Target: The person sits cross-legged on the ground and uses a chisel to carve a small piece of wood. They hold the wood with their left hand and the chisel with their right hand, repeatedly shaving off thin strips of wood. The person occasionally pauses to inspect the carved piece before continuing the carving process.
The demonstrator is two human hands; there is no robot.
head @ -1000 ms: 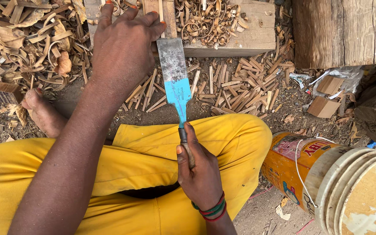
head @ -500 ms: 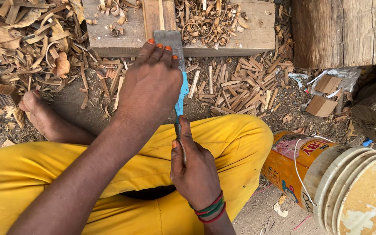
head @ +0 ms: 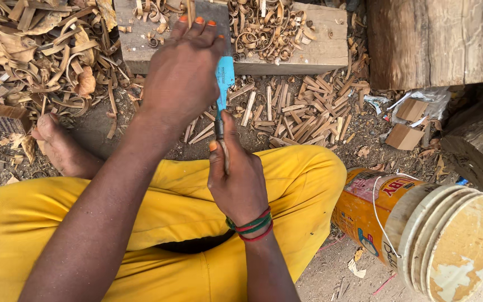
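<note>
My right hand grips the handle of a wide chisel with a blue neck and a grey metal blade. The blade points away from me onto a pale wooden block strewn with curled shavings. My left hand lies flat over the blade, fingers stretched forward, pressing it against a thin upright strip of wood on the block. Most of the blade is hidden under that hand. I sit cross-legged in yellow trousers, with red and green bands on my right wrist.
Short split sticks litter the dirt between block and knee. Heaps of wood shavings lie at the left by my bare foot. An orange bucket holding stacked round wooden discs sits at the right, under a large log.
My left hand came back from the block, then settled flat over the chisel blade. The chisel moved forward onto the block, and my right hand slid forward with the handle.
</note>
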